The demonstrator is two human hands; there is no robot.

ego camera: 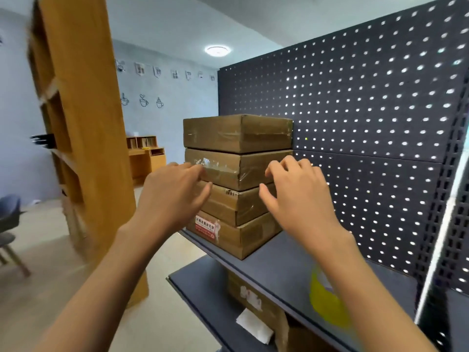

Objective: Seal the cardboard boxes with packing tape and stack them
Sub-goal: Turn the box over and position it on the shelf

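Several flat cardboard boxes, sealed with clear tape, stand stacked on a dark shelf (284,252). The top box (236,133) sits slightly askew on the second box (228,171); lower ones are the third box (228,207) and the bottom box (243,237) with a red-and-white label. My left hand (175,196) reaches in at the stack's left side, fingers loosely spread near the second and third boxes. My right hand (297,196) hovers at the right side, fingers spread and slightly bent. Neither hand holds anything; contact with the boxes cannot be told.
A dark pegboard (368,123) backs the shelf. A blurred yellow tape roll (327,301) lies on the shelf near my right forearm. Another cardboard box (256,298) sits on the lower shelf. A tall wooden shelving unit (81,123) stands at the left, chairs beyond it.
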